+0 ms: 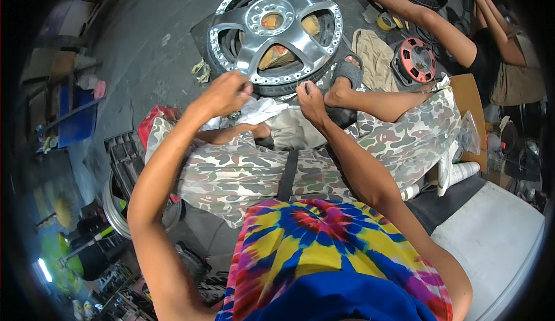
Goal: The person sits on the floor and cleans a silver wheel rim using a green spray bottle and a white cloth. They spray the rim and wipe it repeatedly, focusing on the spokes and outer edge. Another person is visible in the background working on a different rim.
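Observation:
A polished silver wheel rim (pixel 258 47), five-spoked with small bolts round its edge, lies face up in front of me on a black tire (pixel 272 90). My left hand (pixel 227 94) is raised by the rim's near left edge, its fingers curled closed; whatever is in them is hidden. Close to the rim's near right edge, my right hand (pixel 312 102) pinches something small and dark, too small to name. Through the spoke gaps, brown cardboard (pixel 277 58) shows under the rim. White cloth (pixel 260 110) lies between my feet, below the hands.
A beige cloth (pixel 373 55) and a red cable reel (pixel 416 60) lie to the right of the rim, near yellow tape (pixel 387 21). Another person's leg (pixel 404 8) stretches in from the far right. A silver rim (pixel 117 211) leans at my left. A white panel (pixel 491 223) is at my right.

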### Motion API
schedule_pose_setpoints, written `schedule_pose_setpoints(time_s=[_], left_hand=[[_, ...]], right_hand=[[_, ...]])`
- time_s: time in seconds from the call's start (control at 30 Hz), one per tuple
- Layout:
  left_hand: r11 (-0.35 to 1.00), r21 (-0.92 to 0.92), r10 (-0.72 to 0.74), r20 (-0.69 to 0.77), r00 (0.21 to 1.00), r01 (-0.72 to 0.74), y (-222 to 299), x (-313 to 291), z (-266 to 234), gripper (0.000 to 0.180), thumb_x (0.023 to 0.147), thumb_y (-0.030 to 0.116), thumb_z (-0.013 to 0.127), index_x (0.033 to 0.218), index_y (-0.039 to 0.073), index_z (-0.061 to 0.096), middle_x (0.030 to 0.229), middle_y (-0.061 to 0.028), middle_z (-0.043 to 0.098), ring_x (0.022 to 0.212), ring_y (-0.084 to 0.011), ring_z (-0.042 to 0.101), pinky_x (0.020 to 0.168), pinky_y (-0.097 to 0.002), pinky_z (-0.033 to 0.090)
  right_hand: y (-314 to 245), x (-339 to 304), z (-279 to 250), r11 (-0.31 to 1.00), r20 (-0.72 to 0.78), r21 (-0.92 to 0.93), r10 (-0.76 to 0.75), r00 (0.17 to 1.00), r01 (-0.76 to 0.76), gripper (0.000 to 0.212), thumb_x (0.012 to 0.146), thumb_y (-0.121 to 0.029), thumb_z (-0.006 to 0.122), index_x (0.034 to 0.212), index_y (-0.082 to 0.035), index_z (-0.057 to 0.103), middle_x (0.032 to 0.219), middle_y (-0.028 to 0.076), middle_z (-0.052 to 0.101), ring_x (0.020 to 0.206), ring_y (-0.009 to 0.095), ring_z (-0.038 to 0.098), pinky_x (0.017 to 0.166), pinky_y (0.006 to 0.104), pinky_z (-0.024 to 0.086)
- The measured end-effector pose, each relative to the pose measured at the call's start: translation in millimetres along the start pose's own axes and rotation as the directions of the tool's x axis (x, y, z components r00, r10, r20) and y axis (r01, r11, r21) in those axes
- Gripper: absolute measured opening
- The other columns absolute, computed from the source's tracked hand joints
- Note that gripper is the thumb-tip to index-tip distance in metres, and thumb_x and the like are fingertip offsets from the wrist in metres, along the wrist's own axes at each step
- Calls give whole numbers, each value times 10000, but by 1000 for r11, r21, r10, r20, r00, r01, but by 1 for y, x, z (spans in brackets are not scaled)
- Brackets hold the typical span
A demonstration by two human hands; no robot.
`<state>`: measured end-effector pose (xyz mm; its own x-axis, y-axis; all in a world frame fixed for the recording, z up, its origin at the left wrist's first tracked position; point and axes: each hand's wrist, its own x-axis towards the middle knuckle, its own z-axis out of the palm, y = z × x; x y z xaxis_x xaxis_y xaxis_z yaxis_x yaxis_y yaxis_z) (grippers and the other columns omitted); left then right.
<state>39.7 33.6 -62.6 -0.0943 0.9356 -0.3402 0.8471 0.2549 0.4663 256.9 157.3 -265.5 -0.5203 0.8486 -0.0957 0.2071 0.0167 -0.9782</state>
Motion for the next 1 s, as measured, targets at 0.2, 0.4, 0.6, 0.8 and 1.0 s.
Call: schedule_pose_setpoints(time_s=[0.2,0.4,0.6,0.8,1.0], left_hand=[[883,-10,436,-352,828,-469,-3,88,104,210,951,99,644,1119,-13,698,1168,-201,685,1133,-420,644,996,-500,501],[935,-108,336,-41,941,-339,-16,64,93,234,1010,160,616,1137,-16,704,1107,-184,702,1079,-404,657,952,-480,516],[962,-132,225,-98,969,-237,-51,3,40,196,1022,140,633,1086,-7,747,1027,-170,737,971,-337,693,877,-423,534],[923,-379,-149,-174,973,74,-73,-34,-21,236,1050,180,644,1078,-22,762,920,-76,754,885,-145,680,834,-313,539],[839,-542,-280,-351,894,50,-83,-52,-41,282,1077,223,626,1090,-25,762,878,-14,720,894,-98,641,886,-279,513]], right_hand=[[-8,-5,-7,974,201,165,119,972,-153,308,1002,-261,585,904,31,593,791,90,600,768,148,560,718,361,473],[-23,-13,-5,955,268,280,21,963,-98,205,1069,-236,564,956,-72,612,746,-66,470,626,43,407,548,249,352],[0,-2,-13,977,135,45,199,971,-207,269,1027,-259,590,991,-10,685,742,29,581,681,119,511,641,318,437],[49,-4,-14,918,175,-296,322,930,-262,451,953,-403,616,980,39,702,935,249,732,922,388,714,839,462,524],[26,-3,-17,895,236,-365,357,904,-258,520,978,-459,548,940,35,708,980,296,726,997,487,685,896,514,509]])
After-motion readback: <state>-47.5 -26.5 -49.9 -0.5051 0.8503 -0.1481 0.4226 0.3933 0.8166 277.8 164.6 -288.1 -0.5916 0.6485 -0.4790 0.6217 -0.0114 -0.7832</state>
